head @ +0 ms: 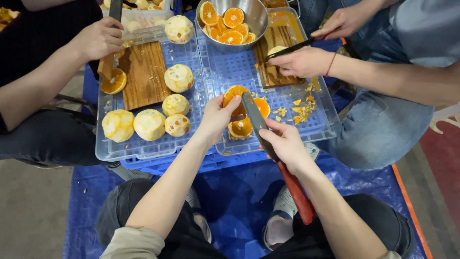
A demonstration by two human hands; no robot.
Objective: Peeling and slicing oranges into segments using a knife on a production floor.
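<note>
Head view looks down on the person's two bare forearms, which reach away from the lap over a blue sheet (239, 192) toward clear plastic trays on a blue crate. The left hand (216, 119) comes in from the near left with the wrist bent slightly down, its fingers curled over an orange half (234, 93) that lies cut face up at the near middle of the right-hand tray (249, 72) — the hand is clamped on the fruit and presses it to the tray floor. The right hand (286, 143) comes in from the near right, fist clenched around a knife (261, 128) with a red handle that runs back along the forearm; the grey blade points far-left and lies across the orange halves, just beside the left fingertips. Two more cut pieces lie there: one slice (262, 106) to the right of the blade and another half (241, 128) near the left wrist.

Peeled oranges (149, 123) sit in a cluster in the left tray beside a wooden board (143, 72). At the far middle stands a steel bowl (254, 19) holding orange slices. Two other people work there — one hand at the far left (98, 38) grips a knife over an orange half, and a hand at the far right (302, 61) rests on a second board.
</note>
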